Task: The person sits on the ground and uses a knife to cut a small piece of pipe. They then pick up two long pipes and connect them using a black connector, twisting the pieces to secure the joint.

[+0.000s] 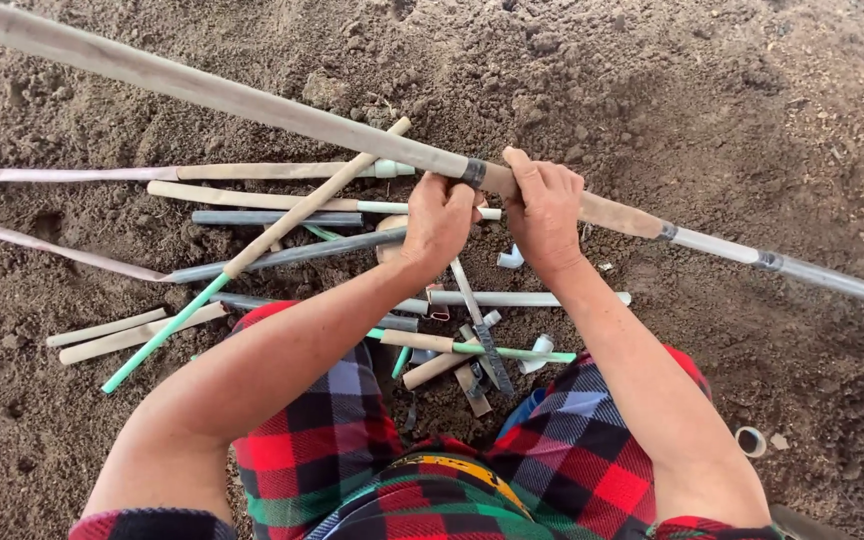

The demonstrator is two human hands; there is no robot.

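1. Gripping from the head view, the left hand (439,215) and right hand (544,208) are both clenched side by side around the long pipe (252,100), which is held slanting above the soil (732,100) at its dark band (473,172).
2. The pipe looks stiff, light and dusty rather than slippery; its length would make it swing, so holding near the joint suits it.
3. No labels show; loose pipe offcuts (282,215), beige, grey and green, lie beneath, and a small tape roll (750,441) lies at the right.

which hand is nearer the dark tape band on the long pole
Left. The left hand grips the long pole right beside the dark tape band; the right hand holds the pole just past it, on the far side.
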